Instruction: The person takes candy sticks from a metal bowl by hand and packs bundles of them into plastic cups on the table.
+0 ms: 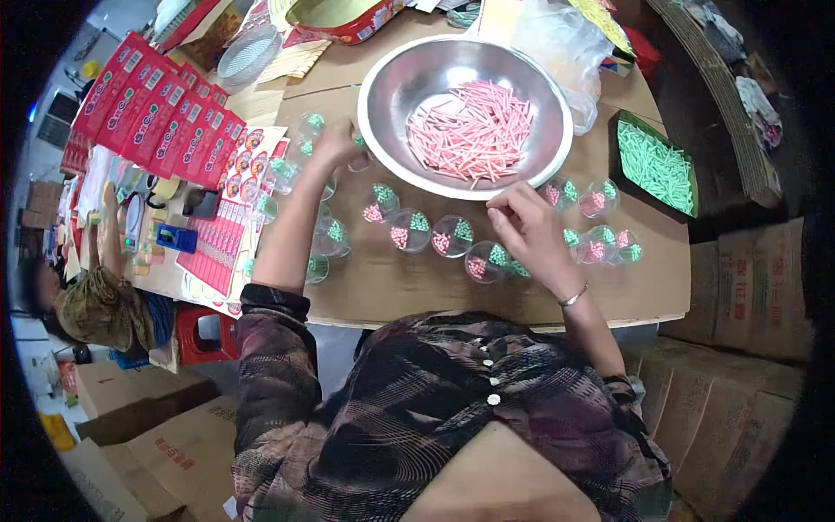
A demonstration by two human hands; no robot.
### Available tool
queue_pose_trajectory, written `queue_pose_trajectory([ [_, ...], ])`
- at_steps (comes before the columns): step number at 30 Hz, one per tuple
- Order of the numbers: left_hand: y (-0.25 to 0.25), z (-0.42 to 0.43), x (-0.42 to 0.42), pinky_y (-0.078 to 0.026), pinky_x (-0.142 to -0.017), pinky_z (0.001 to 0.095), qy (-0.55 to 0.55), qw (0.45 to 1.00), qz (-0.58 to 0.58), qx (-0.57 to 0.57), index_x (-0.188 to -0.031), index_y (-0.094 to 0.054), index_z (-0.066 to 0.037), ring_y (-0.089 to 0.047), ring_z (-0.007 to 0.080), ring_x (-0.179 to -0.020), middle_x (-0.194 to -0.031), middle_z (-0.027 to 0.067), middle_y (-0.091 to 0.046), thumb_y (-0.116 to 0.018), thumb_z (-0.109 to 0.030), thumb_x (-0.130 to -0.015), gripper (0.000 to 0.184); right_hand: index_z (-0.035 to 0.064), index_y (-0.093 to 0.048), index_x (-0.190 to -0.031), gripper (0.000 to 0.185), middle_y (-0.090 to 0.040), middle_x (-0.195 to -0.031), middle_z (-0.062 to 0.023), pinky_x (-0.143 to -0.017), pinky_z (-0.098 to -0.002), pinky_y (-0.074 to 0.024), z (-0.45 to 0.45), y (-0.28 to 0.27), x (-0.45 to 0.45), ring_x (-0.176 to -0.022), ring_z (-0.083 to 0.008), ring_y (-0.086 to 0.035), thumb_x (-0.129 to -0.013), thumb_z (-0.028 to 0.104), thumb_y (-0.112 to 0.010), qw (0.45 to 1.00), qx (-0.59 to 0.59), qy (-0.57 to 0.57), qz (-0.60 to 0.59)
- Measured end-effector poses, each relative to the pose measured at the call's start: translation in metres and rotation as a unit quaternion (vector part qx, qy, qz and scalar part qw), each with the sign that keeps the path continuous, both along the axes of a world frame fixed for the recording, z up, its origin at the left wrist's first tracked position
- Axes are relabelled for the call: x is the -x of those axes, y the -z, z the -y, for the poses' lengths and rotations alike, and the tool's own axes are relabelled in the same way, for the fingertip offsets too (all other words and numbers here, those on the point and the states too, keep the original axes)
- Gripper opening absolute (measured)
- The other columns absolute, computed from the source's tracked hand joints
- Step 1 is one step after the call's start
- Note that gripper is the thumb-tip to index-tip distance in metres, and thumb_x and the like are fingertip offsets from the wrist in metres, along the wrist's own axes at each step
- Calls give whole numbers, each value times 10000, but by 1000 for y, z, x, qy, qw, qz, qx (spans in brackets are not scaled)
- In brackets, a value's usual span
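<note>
My left hand (pixel 335 146) is closed at a clear plastic cup (pixel 358 159) with green sticks in it, left of the steel bowl. My right hand (pixel 532 233) is at the bowl's near rim, its fingers bent together; anything between them is hidden. The large steel bowl (pixel 380 139) holds a heap of pink sticks (pixel 474 130). Along its near side stand several clear cups with pink and green sticks, among them one cup (pixel 452 235) in the middle. Other cups (pixel 329 237) by my left forearm show only green sticks.
A dark tray of green sticks (pixel 657 165) is at the right. Red printed packaging (pixel 161 113) and sticker sheets (pixel 248 165) lie at the left. A plastic bag (pixel 565 43) is behind the bowl. Another person (pixel 104 304) is at far left; cardboard boxes (pixel 739 278) stand around.
</note>
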State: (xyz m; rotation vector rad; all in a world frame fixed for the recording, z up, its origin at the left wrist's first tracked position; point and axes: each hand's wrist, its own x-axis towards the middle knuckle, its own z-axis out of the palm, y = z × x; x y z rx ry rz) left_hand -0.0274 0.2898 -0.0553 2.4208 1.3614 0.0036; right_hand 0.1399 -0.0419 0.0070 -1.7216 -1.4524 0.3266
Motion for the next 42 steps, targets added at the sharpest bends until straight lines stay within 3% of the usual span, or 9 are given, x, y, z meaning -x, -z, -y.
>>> queue_pose_trajectory([
  [4, -11, -1, 7, -503, -769, 412, 33, 999, -4, -14, -1114, -618, -18, -628, 328, -868, -954, 158, -666, -748, -195, -606, 554, 16, -637, -932, 99, -538, -836, -20, -555, -225, -366, -9, 0, -9, -621, -107, -452, -850, 19, -581, 999, -23, 13, 18],
  [6, -55, 35, -5, -487, -856, 422, 69, 946, 105, -299, -1082, -628, -1, -573, 325, -1014, -1047, 163, -641, -723, -162, -653, 468, 16, -636, -933, 99, -541, -840, -20, -557, -225, -368, -13, 2, -21, -623, -108, -455, -850, 22, -582, 999, -16, 31, 18],
  [9, -85, 78, -47, -428, -981, 434, 292, 946, 92, -110, -1215, -556, 15, -535, 299, -1122, -1219, 163, -591, -761, -166, -694, 589, 18, -636, -935, 98, -550, -852, -21, -563, -228, -375, -12, 5, -31, -628, -113, -466, -851, 30, -586, 999, -1, 50, 8],
  [11, -44, 92, -88, -464, -937, 463, 367, 930, 9, -1, -1100, -612, 16, -521, 338, -1102, -1108, 191, -611, -737, -354, -699, 559, 18, -636, -935, 97, -552, -855, -21, -566, -229, -377, -12, 2, -32, -631, -114, -468, -853, 34, -585, 998, -6, 52, 20],
  [14, -25, 114, -143, -439, -910, 543, 341, 931, -113, -72, -1084, -616, 70, -512, 339, -1106, -1129, 212, -603, -718, -711, -587, 932, 18, -638, -933, 96, -557, -863, -21, -577, -232, -381, -10, -2, -32, -639, -117, -477, -858, 46, -585, 997, -29, 60, 47],
  [17, -14, 113, -175, -416, -864, 574, 301, 933, -192, -52, -1101, -635, 82, -505, 359, -1109, -1123, 231, -608, -711, -767, -529, 1026, 18, -642, -934, 101, -558, -858, -22, -583, -237, -384, 3, 3, -40, -642, -120, -479, -860, 58, -587, 995, -26, 88, 39],
  [25, 15, 98, -181, -447, -817, 520, 293, 932, -213, -9, -1060, -670, 13, -604, 322, -886, -963, 171, -671, -694, -517, -704, 638, 19, -647, -948, 122, -567, -860, -23, -600, -255, -397, 5, 3, -54, -657, -133, -493, -870, 88, -582, 995, -9, 104, -10],
  [34, 13, 45, -130, -460, -574, 281, 261, 939, 114, 195, -940, -608, -38, -546, 146, -651, -748, 45, -587, -666, -130, -804, 174, -2, -636, -977, 170, -578, -903, -50, -612, -282, -416, -37, 16, -76, -667, -159, -503, -901, 129, -560, 996, -6, 89, -24],
  [42, -17, 80, -125, -443, -573, 255, 232, 899, 221, 297, -912, -574, -26, -515, 122, -652, -731, 28, -561, -657, -40, -761, 173, -13, -609, -1035, 237, -582, -878, -83, -643, -311, -443, -106, 47, -75, -688, -183, -532, -919, 178, -529, 981, -159, 107, -20],
])
